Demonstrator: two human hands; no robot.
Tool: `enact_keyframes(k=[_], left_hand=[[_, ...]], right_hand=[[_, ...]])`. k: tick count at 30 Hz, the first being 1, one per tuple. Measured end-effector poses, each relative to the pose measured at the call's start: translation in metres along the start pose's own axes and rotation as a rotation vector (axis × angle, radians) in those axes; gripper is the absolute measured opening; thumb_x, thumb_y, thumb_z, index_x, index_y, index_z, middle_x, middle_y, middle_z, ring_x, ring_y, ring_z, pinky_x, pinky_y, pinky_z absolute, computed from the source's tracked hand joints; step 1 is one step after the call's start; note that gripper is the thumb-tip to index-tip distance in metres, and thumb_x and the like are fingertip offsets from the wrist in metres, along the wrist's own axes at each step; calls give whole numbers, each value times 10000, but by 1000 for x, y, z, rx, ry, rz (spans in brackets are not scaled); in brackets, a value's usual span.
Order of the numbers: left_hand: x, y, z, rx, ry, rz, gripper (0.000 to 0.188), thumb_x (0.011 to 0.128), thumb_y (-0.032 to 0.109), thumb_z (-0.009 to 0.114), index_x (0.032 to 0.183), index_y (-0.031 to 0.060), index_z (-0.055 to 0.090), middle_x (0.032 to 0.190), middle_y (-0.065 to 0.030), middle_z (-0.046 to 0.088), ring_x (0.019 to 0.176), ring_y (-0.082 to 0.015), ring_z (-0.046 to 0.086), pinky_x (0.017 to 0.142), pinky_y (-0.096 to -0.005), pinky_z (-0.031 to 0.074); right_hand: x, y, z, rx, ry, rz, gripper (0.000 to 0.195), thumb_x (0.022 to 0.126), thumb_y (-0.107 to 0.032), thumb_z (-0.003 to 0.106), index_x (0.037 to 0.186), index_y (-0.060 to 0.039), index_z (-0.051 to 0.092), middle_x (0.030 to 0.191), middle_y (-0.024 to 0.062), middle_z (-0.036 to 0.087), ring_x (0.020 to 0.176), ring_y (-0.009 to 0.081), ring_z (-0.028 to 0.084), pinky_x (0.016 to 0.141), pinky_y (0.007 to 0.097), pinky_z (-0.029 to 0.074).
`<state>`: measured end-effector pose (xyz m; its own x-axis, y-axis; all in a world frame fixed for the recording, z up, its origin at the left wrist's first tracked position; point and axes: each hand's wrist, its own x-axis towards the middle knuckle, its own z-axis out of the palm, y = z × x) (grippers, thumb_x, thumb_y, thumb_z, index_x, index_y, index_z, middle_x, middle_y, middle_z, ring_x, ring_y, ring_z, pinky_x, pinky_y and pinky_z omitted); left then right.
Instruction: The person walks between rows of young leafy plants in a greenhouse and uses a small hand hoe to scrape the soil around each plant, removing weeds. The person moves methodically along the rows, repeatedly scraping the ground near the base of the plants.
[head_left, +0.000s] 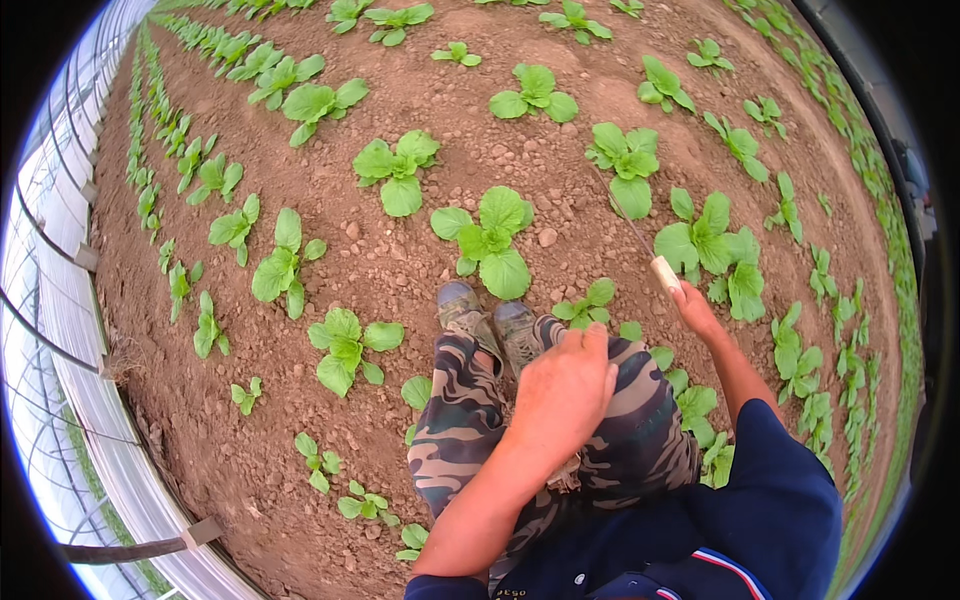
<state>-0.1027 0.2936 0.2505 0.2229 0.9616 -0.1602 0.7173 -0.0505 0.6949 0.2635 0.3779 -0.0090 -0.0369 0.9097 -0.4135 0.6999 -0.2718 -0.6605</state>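
Note:
My right hand grips the pale wooden handle of a hand tool. Its thin metal shaft slants away from me, the far end low beside a leafy green seedling. How that end is shaped, I cannot make out. Over my knee, in camouflage trousers, hangs my left hand, back upward with the fingers curled under. Whatever lies inside the curl is hidden. Just ahead of my shoes grows another broad-leaved seedling; a cluster of seedlings stands right of the tool's handle.
Rows of similar seedlings run through the brown, cloddy soil. Along the left curve greenhouse hoops and white plastic sheeting. A small plant sits close by my right foot. At the right edge runs a dark border.

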Motion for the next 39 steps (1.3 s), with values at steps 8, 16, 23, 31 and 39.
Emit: enact_keyframes(k=[8, 16, 23, 31, 39], left_hand=[[-11, 0, -3, 31, 71, -115, 407, 816, 185, 656, 1153, -17, 553, 1030, -219, 622, 938, -375, 617, 790, -439, 493], [-8, -13, 15, 56, 162, -69, 387, 795, 146, 678, 1124, -27, 574, 760, -164, 637, 749, -334, 631, 674, -412, 480], [-13, -14, 7, 104, 31, -219, 439, 825, 203, 656, 1173, -37, 537, 1115, -233, 610, 1028, -377, 594, 864, -439, 473], [-5, -3, 14, 108, -7, -145, 412, 831, 195, 650, 1155, -30, 531, 1071, -237, 614, 955, -396, 610, 803, -452, 491], [-1, 0, 11, 122, 22, -131, 386, 822, 186, 654, 1124, -21, 536, 970, -212, 626, 887, -385, 618, 753, -454, 491]], right_hand=[[-109, 38, -24, 31, -38, 194, 428, 941, -351, 502, 1193, -8, 550, 945, 111, 623, 842, 210, 591, 754, 359, 479], [-106, 32, 8, -143, 53, 200, 432, 892, -360, 572, 1085, 23, 521, 955, 258, 626, 845, 380, 631, 748, 465, 491], [-199, 67, -25, -278, 105, 268, 411, 902, -367, 545, 1112, -15, 509, 910, 267, 625, 856, 436, 606, 739, 482, 477], [-153, 60, -10, -306, 127, 175, 398, 909, -362, 529, 1103, -16, 495, 949, 284, 616, 928, 471, 575, 782, 514, 455], [-65, 28, -5, -279, 212, 126, 419, 904, -386, 527, 1070, -1, 516, 954, 293, 620, 938, 465, 585, 791, 516, 459]])
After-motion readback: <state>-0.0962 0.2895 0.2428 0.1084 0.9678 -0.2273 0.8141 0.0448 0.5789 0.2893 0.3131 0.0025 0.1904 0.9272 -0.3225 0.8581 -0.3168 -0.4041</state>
